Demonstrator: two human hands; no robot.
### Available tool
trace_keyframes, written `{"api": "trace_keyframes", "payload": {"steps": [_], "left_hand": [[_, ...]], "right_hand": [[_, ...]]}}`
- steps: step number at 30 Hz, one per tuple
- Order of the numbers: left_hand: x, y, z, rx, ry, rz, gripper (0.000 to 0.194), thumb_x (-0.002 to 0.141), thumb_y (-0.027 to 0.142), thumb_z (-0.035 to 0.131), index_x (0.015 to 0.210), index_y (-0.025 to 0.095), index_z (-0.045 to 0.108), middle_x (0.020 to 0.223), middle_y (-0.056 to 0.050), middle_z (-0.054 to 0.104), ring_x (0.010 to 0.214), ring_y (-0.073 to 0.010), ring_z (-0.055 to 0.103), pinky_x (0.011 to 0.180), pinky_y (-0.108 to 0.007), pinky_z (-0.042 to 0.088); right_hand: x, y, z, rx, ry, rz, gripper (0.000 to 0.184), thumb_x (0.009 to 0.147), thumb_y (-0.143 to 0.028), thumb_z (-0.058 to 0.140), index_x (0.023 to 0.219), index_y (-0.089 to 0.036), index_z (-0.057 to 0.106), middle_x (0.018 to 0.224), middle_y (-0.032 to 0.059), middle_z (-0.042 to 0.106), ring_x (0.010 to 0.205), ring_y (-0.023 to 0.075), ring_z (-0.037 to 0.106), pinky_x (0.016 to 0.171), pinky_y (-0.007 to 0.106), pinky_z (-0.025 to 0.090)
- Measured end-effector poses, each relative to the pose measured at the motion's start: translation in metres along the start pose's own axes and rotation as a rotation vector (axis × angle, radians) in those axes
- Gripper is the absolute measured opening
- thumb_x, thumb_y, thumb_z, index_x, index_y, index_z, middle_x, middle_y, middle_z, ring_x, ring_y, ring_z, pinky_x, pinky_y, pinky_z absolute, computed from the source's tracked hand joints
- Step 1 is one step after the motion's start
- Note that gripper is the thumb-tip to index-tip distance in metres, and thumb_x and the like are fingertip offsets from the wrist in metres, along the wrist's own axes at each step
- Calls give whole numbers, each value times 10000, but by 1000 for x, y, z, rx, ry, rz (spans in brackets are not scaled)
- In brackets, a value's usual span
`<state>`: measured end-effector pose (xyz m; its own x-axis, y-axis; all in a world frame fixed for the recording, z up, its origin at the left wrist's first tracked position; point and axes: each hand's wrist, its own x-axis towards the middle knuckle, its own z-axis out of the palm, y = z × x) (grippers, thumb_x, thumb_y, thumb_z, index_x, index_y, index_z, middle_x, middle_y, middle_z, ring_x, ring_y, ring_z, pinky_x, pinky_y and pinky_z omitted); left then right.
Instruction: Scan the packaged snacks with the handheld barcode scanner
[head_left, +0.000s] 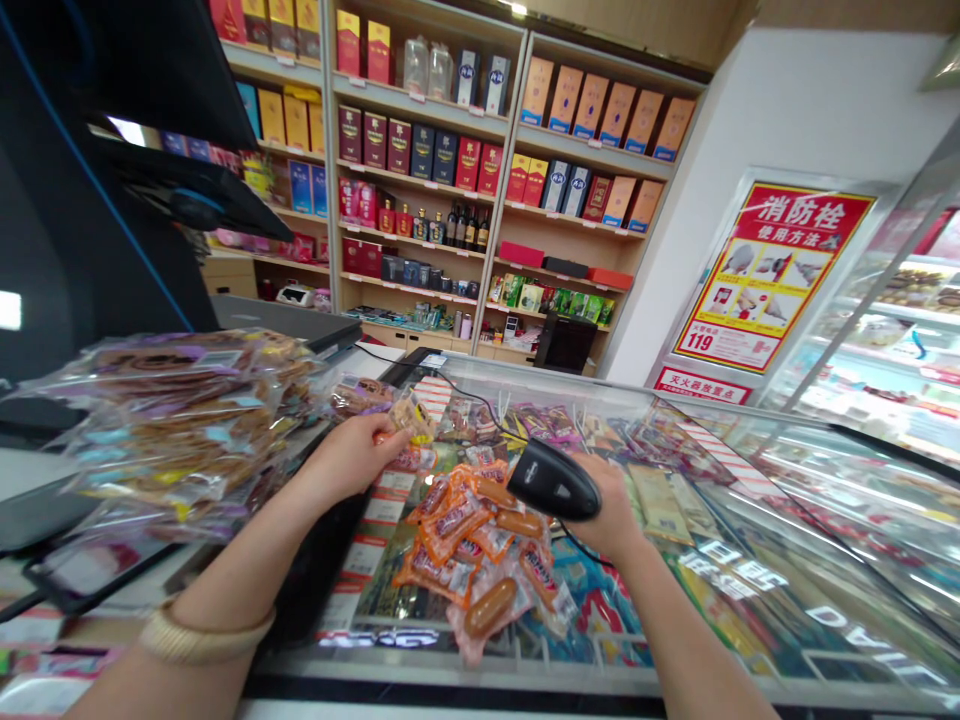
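My left grip (346,460) is clamped on a small snack packet (411,418) at 11 o'clock; my right grip (613,510) is closed around a black handheld barcode scanner (553,480). Orange-edged sausage packets (472,560) lie at 12 o'clock on the glass freezer lid (750,560). A snagged scanner cable (577,545) could jerk the scanner loose onto the glass.

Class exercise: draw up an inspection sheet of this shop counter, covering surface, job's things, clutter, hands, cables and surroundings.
Surface: glass freezer lid.
Job's things: black barcode scanner; small snack packet.
Clutter: orange-wrapped sausage packets; pile of bagged snacks.
Hands: left hand holds the packet; right hand holds the scanner.
Cables: black scanner cable runs across the glass.
Surroundings: shelves of boxed liquor; red fire-hydrant poster.
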<state>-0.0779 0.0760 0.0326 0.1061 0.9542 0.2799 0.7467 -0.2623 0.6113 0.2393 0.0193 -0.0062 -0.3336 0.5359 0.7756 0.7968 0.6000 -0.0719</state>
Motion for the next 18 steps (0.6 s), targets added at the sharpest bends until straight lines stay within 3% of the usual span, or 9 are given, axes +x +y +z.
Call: {"api": "trace_keyframes", "payload": {"steps": [3,7,14,18], "left_hand": [[-3,7,3,-191,76,-20,349,778,519,463,597,222,439,413,67,402,424,-121,402,454,-226,301],[-5,15,9,-264,92,49,356,745,530,500,597,210,454,458,64,430,457,-109,406,486,-223,327],[-10,22,20,-341,-34,40,369,751,563,479,619,222,427,391,86,393,366,-100,383,419,-219,272],[-10,21,21,-389,-86,33,375,740,574,505,629,225,421,377,89,412,342,-102,414,398,-215,279]], "right_hand": [[2,-3,0,6,-40,-8,108,712,-290,573,788,-221,606,708,48,647,661,210,611,623,327,459],[4,-9,0,44,-102,-20,84,726,-303,538,734,-224,566,639,16,601,606,181,565,591,310,406],[7,-18,2,43,-140,-15,262,772,-478,578,719,-222,558,645,16,605,604,172,562,586,308,378],[6,-18,3,46,-157,11,266,760,-485,613,774,-221,592,684,26,632,649,185,595,630,313,410]]}}
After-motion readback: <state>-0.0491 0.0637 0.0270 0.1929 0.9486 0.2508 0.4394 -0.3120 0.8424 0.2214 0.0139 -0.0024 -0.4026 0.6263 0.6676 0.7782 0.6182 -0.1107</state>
